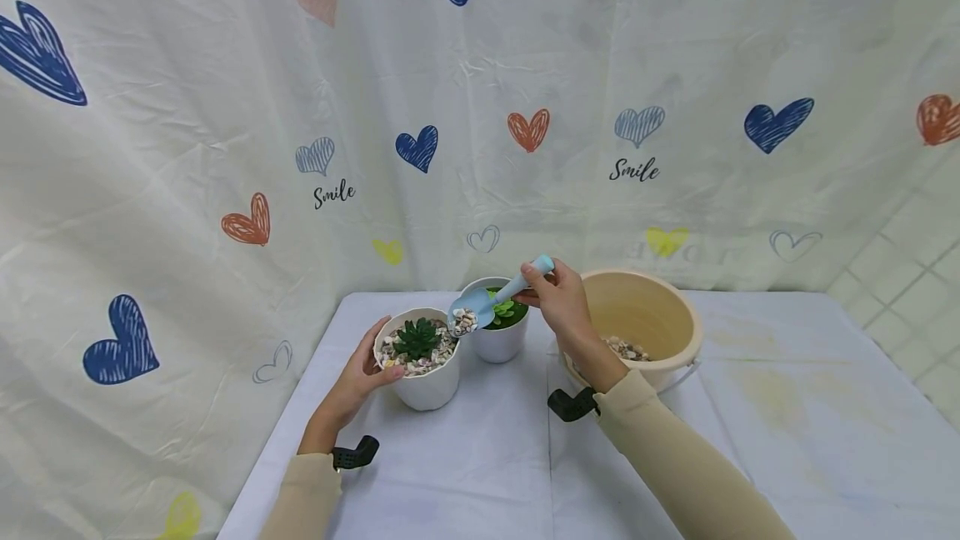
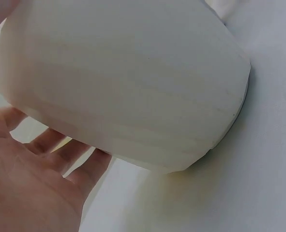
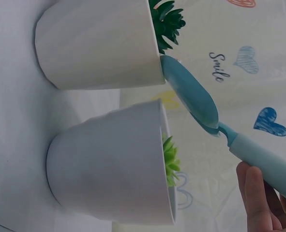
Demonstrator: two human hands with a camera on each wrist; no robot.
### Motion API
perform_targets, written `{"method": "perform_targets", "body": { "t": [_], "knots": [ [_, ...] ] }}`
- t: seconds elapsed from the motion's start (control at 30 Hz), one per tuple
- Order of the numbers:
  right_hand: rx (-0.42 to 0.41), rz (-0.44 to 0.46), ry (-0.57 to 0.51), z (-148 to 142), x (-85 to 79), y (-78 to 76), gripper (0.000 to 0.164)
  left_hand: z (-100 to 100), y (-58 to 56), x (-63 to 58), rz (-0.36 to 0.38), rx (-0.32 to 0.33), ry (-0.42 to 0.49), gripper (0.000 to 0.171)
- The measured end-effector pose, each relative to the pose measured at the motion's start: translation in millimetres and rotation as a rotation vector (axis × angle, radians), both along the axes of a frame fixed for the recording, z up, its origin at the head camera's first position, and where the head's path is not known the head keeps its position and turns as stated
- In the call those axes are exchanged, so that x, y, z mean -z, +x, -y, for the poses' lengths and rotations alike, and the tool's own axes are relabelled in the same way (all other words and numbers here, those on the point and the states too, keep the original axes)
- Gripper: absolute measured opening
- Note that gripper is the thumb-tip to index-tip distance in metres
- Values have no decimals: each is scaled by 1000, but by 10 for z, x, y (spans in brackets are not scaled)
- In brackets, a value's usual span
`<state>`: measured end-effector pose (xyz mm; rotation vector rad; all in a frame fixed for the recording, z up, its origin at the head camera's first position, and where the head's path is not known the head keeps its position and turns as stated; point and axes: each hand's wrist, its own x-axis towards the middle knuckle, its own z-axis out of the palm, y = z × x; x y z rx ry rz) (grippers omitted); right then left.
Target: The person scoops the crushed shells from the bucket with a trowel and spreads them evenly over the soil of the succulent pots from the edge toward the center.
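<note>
My left hand (image 1: 360, 377) holds a white flower pot (image 1: 427, 390) by its left side, with the thumb at the rim. Pebbles surround a dark green succulent (image 1: 417, 339) in that pot. In my right hand (image 1: 562, 302) is the handle of a light blue toy-sized trowel (image 1: 517, 282). Small mixed pebbles (image 1: 464, 321) lie in its scoop, which tilts down toward the pot. From the right wrist view, the trowel tip (image 3: 169, 65) is right at the pot's rim. The left wrist view shows the pot's wall (image 2: 133, 87) with fingers along it.
Just behind and right stands a second white pot (image 1: 501, 346) with a bright green plant (image 1: 506, 312). A beige bucket (image 1: 637, 302) with pebbles (image 1: 626, 348) at its bottom sits beyond my right forearm. White cloth covers the table (image 1: 480, 457); a heart-print curtain (image 1: 480, 65) hangs behind.
</note>
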<state>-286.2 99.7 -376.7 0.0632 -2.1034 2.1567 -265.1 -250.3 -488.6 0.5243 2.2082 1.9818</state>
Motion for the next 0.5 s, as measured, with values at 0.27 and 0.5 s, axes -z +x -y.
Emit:
{"method": "perform_targets", "body": {
  "t": [0.27, 0.5],
  "knots": [
    [-8, -18, -24, -7, -10, 27, 30, 30, -4, 21, -4, -36, -39, 84],
    [-18, -32, -22, -10, -9, 33, 28, 33, -11, 14, -18, -27, -24, 77]
  ]
}}
